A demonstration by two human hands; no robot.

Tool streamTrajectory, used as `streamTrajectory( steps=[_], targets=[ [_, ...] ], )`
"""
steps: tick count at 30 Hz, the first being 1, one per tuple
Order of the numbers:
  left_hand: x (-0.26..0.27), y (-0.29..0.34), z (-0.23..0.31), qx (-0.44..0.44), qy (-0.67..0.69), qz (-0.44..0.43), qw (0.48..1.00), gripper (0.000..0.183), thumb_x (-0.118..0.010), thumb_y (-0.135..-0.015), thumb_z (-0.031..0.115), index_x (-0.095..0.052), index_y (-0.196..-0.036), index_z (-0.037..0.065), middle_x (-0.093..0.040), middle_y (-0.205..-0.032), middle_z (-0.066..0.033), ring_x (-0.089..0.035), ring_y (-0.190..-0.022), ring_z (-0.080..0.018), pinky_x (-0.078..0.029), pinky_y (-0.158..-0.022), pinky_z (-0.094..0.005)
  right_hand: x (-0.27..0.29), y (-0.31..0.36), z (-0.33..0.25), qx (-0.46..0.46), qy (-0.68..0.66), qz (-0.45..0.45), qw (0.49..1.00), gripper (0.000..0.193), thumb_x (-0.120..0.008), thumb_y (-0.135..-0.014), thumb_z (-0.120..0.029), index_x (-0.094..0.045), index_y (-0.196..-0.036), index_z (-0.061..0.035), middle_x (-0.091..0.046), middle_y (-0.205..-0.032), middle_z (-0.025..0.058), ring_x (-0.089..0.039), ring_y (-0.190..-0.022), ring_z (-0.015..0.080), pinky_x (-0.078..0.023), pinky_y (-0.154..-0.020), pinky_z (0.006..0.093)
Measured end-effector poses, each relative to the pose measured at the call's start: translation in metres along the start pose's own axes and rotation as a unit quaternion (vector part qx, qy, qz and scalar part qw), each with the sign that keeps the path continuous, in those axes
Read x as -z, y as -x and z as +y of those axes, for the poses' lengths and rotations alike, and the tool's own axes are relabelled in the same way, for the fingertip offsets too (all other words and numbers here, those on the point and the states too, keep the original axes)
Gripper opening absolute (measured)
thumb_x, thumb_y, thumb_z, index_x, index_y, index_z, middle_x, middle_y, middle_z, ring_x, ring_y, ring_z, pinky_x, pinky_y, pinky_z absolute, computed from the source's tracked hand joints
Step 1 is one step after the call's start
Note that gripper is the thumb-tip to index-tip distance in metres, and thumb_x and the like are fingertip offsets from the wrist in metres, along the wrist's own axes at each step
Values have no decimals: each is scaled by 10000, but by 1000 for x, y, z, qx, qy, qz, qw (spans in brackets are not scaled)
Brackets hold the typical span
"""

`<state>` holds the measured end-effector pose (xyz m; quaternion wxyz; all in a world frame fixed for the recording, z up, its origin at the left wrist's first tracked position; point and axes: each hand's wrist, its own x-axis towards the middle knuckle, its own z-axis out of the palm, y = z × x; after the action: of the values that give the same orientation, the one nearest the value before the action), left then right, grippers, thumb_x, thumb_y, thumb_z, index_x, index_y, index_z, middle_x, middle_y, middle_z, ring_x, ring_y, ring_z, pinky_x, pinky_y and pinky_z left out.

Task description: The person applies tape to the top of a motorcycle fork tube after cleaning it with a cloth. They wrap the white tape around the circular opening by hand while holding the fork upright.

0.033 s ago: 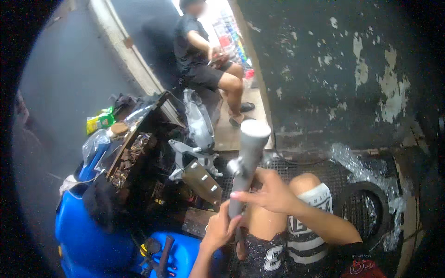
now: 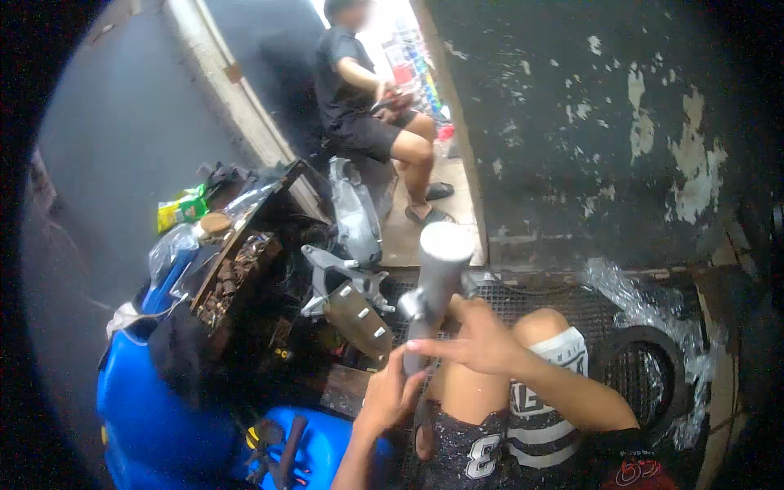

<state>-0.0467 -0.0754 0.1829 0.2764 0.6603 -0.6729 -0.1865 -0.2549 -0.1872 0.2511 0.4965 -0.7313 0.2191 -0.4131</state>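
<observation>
Over my lap I hold a grey tube-shaped part [image 2: 441, 282] with a wide, round white end and small lugs at its sides. Its wide end tilts up and away from me; its exact kind cannot be made out. My left hand [image 2: 387, 395] is closed around the narrow lower end. Higher up, my right hand [image 2: 472, 345] grips the part, with its thumb lying across the shaft near the left fingers. The part hides some of the right fingers.
Grey metal frame parts [image 2: 357, 220] stand left of centre, beside a bin of small metal pieces [image 2: 237, 282]. Blue plastic containers [image 2: 135, 400] are at lower left. A black tyre [image 2: 671, 359] and clear plastic wrap [image 2: 629, 290] lie right. A person [image 2: 359, 98] sits in the doorway.
The wide end of the grey part has come slightly lower and nearer to me. Both hands keep their hold. The background has shifted a little to the right.
</observation>
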Motion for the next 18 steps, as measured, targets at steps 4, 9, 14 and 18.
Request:
streamTrajectory(
  steps=[4,9,14,18],
  targets=[
    [-22,-51,-10,-39,12,65,997,422,-589,-1010,216,-480,-1372,28,-706,-1023,-292,-677,-1007,-503,-543,-832,-529,15,-12,6,137,144,6,980,435,-869,-825,-357,-707,-1103,-64,-674,-956,169,-698,-870,404,-563,-762,451],
    [-49,-87,-19,-119,36,143,982,321,-507,-1009,231,-682,-1158,7,-721,-984,-282,-704,-966,-453,-547,-894,-525,26,-17,3,88,246,0,965,483,-899,-725,-102,-672,-1136,10,-719,-1080,162,-716,-976,295,-559,-853,376],
    [-71,-104,-5,-88,9,64,994,402,-643,-984,151,-555,-1342,-8,-655,-1204,-281,-638,-1150,-472,-523,-958,-503,43,-17,28,127,118,101,980,486,-903,-773,-214,-686,-1177,-54,-673,-980,161,-707,-868,353,-555,-754,414],
    [-78,-113,18,-158,87,43,983,551,-651,-1008,204,-431,-1472,6,-521,-1421,-269,-539,-1319,-447,-457,-1078,-468,63,-17,42,3,-30,115,993,437,-861,-842,-102,-675,-1216,26,-737,-1055,59,-651,-1001,108,-546,-880,314]
  ],
)
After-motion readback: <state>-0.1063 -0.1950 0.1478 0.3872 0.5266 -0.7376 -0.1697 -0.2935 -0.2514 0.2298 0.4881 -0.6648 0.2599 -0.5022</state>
